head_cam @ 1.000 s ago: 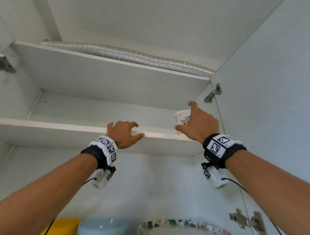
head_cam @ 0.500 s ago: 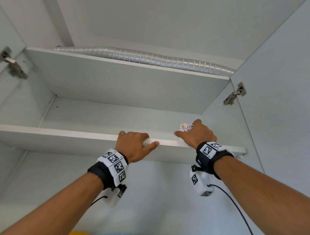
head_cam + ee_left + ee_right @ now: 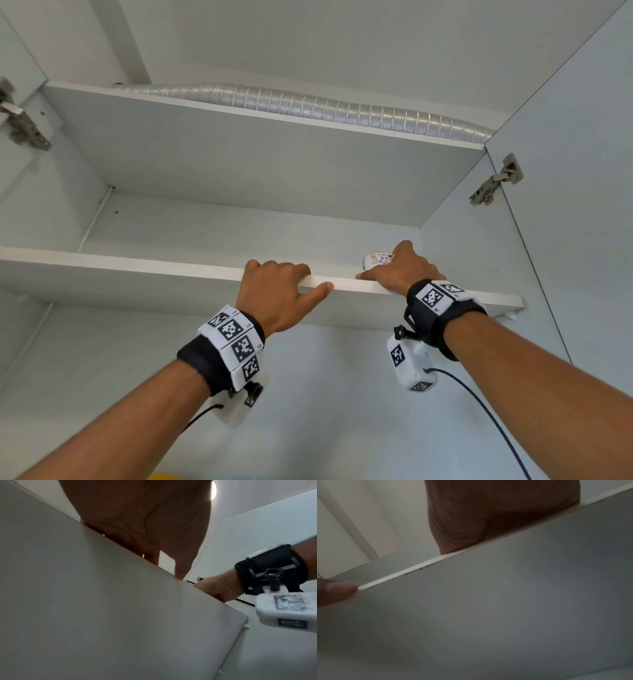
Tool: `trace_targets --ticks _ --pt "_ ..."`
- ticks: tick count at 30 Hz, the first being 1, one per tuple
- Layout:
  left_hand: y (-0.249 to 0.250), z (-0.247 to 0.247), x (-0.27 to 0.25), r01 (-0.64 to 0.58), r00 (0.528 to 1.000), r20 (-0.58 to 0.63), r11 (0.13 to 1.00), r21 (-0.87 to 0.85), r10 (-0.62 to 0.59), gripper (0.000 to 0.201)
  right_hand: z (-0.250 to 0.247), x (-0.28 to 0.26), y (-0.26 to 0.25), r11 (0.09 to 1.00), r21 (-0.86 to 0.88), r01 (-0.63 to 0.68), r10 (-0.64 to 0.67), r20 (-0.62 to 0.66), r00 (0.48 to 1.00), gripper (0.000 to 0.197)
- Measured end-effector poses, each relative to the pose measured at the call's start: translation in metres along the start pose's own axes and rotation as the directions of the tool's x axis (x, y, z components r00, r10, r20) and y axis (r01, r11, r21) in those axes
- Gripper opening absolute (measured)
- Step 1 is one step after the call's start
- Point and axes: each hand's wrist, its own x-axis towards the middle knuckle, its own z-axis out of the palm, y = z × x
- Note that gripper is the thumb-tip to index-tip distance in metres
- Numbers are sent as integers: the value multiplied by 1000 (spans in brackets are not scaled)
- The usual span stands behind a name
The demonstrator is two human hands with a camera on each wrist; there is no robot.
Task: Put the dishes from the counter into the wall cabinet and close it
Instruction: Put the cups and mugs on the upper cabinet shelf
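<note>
2 hands, 1 cup, 2 shelves, 2 hinges, 1 duct in head view. Left hand [image 3: 279,291] hooked over front edge of middle shelf [image 3: 137,270], fingers curled over the top, thumb along the front lip; it grips the shelf, no dish in it. Right hand [image 3: 399,270] up on same shelf further right, wrapped round a small patterned cup [image 3: 375,261]; cup sits at shelf level near the cabinet's right wall, only its rim and a bit of side show, rest hidden behind hand and shelf edge. Can't tell if cup base is down on the board. Upper shelf [image 3: 239,157] above, 1 ribbed silver duct [image 3: 308,106] along its back. Hinges: 1 left [image 3: 24,126], 1 right [image 3: 496,180], on open doors. Bottom edge: sliver of yellow thing [image 3: 164,477], cut off, can't ID. Wrist cams mostly show shelf underside, dark; left wrist cam shows left hand's palm [image 3: 145,520] over the edge, right wrist cam sees no cup.
</note>
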Motion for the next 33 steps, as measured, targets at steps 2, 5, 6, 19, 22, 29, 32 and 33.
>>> trace_targets --ticks 2,5,6,19,22,29,32,33 --pt "0 0 0 -4 1000 -12 1000 0 4 67 2 -2 2 999 32 12 -10 -62 998 96" --pt "1 1 -1 -2 1000 -19 1000 -17 1 64 9 -10 8 986 130 105 -66 -274 960 77" --pt "1 1 -1 -1 1000 -23 1000 -20 0 64 12 -13 10 976 158 151 -88 -348 933 65" --pt "3 2 -2 10 999 -33 999 -34 -11 64 32 -22 28 944 56 324 -267 -447 854 39" --pt "3 1 -2 20 1000 -5 999 -29 -20 65 35 -19 39 913 51 405 -343 -442 829 47" --pt "5 0 -5 43 998 39 995 -85 -39 69 32 -45 66 838 21 545 -494 -392 776 44" --pt "5 -2 -9 50 995 92 993 -105 -41 75 34 -60 80 859 -95 503 -510 -224 830 63" --pt "7 -5 -13 51 994 105 992 -112 -39 77 34 -68 86 853 -126 507 -522 -183 833 67"
